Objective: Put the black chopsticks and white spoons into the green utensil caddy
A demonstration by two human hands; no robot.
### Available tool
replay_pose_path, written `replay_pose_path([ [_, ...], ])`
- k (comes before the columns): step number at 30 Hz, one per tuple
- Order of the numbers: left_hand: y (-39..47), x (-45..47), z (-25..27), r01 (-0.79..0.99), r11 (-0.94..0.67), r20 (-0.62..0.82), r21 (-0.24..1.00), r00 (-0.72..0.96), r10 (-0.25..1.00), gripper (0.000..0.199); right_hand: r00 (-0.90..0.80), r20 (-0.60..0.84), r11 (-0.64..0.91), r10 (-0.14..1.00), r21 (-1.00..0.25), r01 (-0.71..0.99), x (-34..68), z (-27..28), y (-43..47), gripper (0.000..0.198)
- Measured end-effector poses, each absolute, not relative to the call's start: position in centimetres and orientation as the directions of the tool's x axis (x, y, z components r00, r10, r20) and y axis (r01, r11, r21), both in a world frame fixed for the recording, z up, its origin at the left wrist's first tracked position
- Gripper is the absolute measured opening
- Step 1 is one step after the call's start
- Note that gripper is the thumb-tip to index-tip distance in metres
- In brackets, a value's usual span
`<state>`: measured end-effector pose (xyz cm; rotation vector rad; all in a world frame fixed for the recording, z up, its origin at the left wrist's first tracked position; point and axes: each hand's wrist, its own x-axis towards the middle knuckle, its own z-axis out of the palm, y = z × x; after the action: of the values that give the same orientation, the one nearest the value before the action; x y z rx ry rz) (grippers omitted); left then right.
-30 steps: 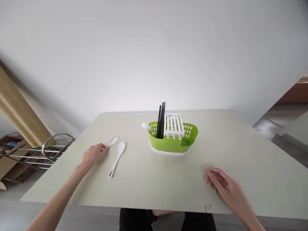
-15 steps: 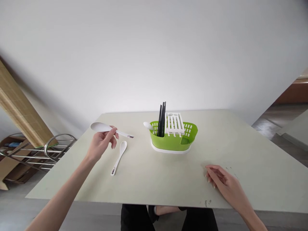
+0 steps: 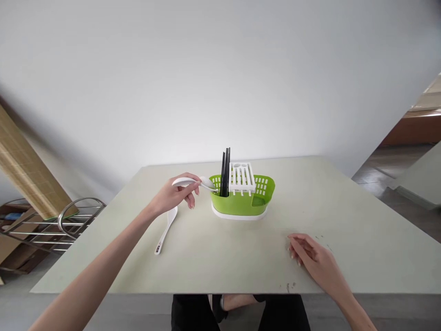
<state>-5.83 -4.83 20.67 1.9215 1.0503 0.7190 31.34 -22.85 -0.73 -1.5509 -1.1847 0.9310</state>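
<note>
My left hand [image 3: 184,189] pinches a white spoon [image 3: 180,182] between thumb and fingers, its bowl to the left. The spoon's handle end reaches the left rim of a green utensil basket [image 3: 237,206]; whether it touches is unclear. Inside the basket's left part stand several black chopsticks [image 3: 225,172] and another white spoon [image 3: 206,181], bowl up, partly overlapped by the held one. A third white spoon [image 3: 164,234] lies on the table below my left hand, its bowl partly hidden. My right hand [image 3: 315,259] rests on the table, fingers loosely curled in, holding nothing.
A white slotted rack [image 3: 242,177] sits across the basket's middle. The pale table [image 3: 241,257] meets the wall at its back edge. At the left, a metal rack [image 3: 65,220] and a rolled bamboo mat [image 3: 24,161] stand beside the table.
My left hand has carried the white spoon rightwards, from above the table to the basket's left end. My right hand stays resting on the table. The view has shifted slightly.
</note>
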Motion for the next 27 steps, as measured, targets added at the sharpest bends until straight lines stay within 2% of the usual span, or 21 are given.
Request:
replay_pose_path([
  [4,-3.6,-5.2,20.6,0.432,-0.329,0.025,0.840,0.575,0.818,0.041,0.225,-0.038,-0.095,0.974,-0.964,0.249,31.5,-1.0,-22.9,0.045],
  [13,-1.7,-3.5,20.7,0.507,-0.373,-0.013,0.777,0.606,0.796,0.042,0.236,-0.027,-0.083,0.971,-0.970,0.227,31.3,-0.3,-22.9,0.046],
  [27,0.6,-3.5,19.5,0.567,-0.440,0.015,0.696,0.601,0.799,0.028,0.250,-0.051,-0.107,0.967,-0.971,0.215,31.2,0.1,-22.9,0.048],
])
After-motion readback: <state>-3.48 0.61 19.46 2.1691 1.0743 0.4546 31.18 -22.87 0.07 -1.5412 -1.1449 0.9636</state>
